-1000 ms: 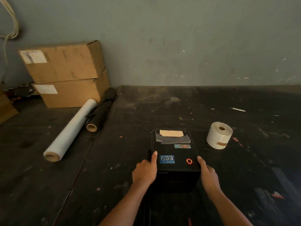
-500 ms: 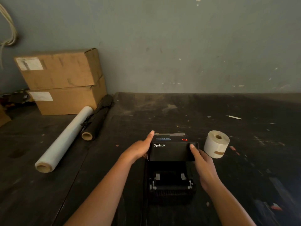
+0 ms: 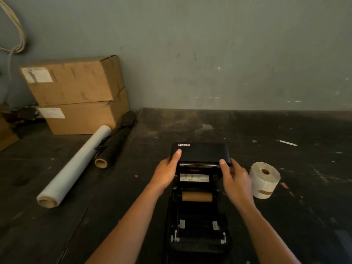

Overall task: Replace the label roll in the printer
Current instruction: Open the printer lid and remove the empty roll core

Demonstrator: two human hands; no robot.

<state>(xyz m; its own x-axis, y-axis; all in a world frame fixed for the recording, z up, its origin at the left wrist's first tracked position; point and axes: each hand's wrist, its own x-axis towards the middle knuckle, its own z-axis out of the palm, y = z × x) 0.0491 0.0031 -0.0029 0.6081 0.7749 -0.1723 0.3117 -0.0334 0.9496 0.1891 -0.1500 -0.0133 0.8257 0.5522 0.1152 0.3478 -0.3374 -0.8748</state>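
Note:
A black label printer [image 3: 198, 235] sits on the dark table in front of me, its lid [image 3: 202, 152] swung up and back. My left hand [image 3: 167, 172] grips the lid's left edge and my right hand [image 3: 235, 180] holds its right edge. Inside the open bay lies a bare brown cardboard core [image 3: 197, 196]. A full white label roll [image 3: 263, 180] stands on the table just right of the printer, its loose end taped down.
Two stacked cardboard boxes [image 3: 76, 94] stand against the wall at the back left. A clear stretch-film roll [image 3: 74, 166] and a black roll [image 3: 116, 140] lie in front of them. A small white scrap [image 3: 286, 142] lies at the far right.
The printer's lid went from closed flat to raised and fully tipped back, both hands rising with it. The bay and the brown core inside have come into sight.

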